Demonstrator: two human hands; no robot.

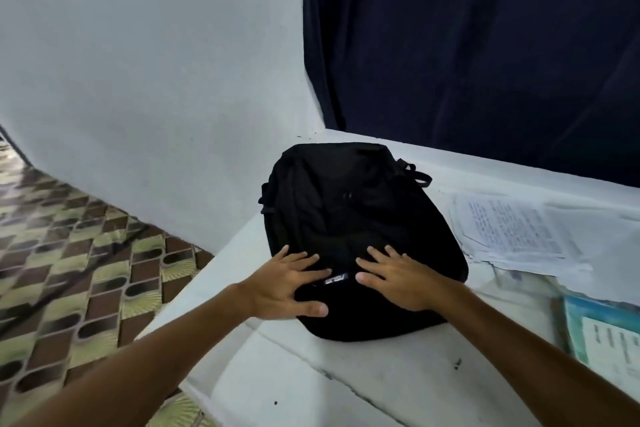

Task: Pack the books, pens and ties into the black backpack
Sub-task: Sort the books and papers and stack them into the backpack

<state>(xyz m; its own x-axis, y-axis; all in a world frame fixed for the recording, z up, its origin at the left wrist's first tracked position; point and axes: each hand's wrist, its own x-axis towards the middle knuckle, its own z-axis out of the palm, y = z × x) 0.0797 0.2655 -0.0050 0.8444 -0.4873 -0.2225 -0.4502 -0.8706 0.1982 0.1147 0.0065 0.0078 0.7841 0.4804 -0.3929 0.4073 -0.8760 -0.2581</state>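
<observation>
Black backpack (360, 236): soft, floppy (likely light); left hand (284, 282) and right hand (398, 279) rest flat, fingers spread; best gripped by the zipper pull.

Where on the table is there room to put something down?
Bare white table lies in front of the black backpack, between the two arms. A narrow strip runs behind it by the dark curtain. The right side is crowded with papers and a book.

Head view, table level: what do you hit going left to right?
Patterned floor → left hand flat on the black backpack → right hand, also flat on it → stack of papers → teal book at the right edge.
</observation>
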